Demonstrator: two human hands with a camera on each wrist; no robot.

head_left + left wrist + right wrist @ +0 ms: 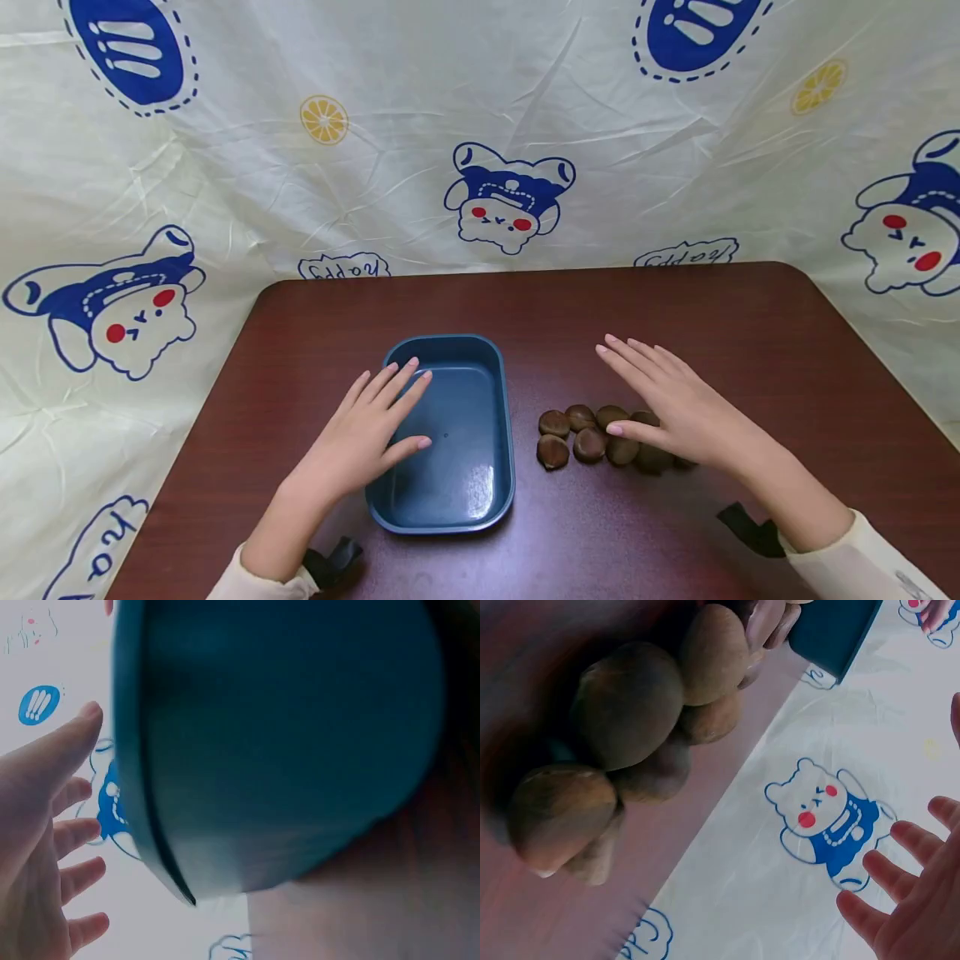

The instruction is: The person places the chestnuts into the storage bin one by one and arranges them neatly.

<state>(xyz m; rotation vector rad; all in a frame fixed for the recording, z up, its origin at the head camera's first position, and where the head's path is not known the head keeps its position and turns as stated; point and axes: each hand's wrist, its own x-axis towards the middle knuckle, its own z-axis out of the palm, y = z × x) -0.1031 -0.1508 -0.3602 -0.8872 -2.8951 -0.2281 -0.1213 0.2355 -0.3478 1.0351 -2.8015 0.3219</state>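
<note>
A deep blue rectangular tray (468,417) with rounded corners lies on the table, and nothing is inside it. My left hand (367,429), fingers straight and spread, hovers over the tray's left side. In the left wrist view the tray's outer wall (292,735) stands beside that hand, apart from the thumb. Several brown chestnuts (589,445) lie in two rows to the right of the tray. Above their right end is my right hand (671,408), palm down with fingers extended, hiding some of them. In the right wrist view the chestnuts (630,705) sit away from the fingers.
The dark reddish-brown table (570,333) has rounded far corners. Behind it and at its sides hangs a pale cloth (405,192) printed with blue cartoon figures and orange slices. A black strap (750,531) is on the right wrist, another (330,563) on the left.
</note>
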